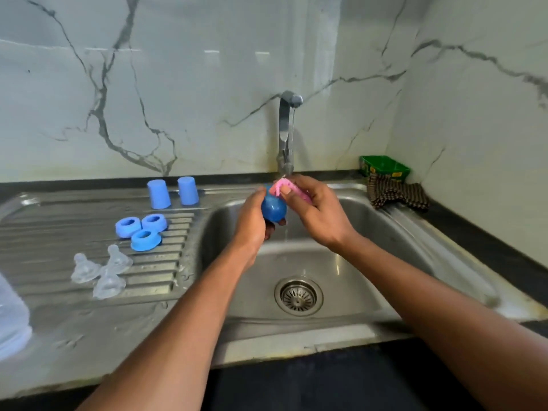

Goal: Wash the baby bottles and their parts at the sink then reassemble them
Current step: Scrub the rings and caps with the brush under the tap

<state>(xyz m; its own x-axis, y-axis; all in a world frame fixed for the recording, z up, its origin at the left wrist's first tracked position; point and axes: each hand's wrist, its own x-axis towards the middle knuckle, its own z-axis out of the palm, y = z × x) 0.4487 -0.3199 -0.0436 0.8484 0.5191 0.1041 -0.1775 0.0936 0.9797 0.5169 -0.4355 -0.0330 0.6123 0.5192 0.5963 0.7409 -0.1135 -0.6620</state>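
Head cam: left hand (252,221) grips a blue cap (273,209) under the running tap (286,134). Right hand (317,215) pinches a pink sponge (292,189) against it.

Blue cap in hand (273,209): held over the sink basin, closed end toward the camera.
Blue caps (159,194): two, upright, mouth down, at the drainboard's back.
Blue collar rings (146,240): three, clustered mid-drainboard.
Clear teats (109,285): apparently three, grouped just in front.
Clear bottle (12,315): partly visible at the left edge.
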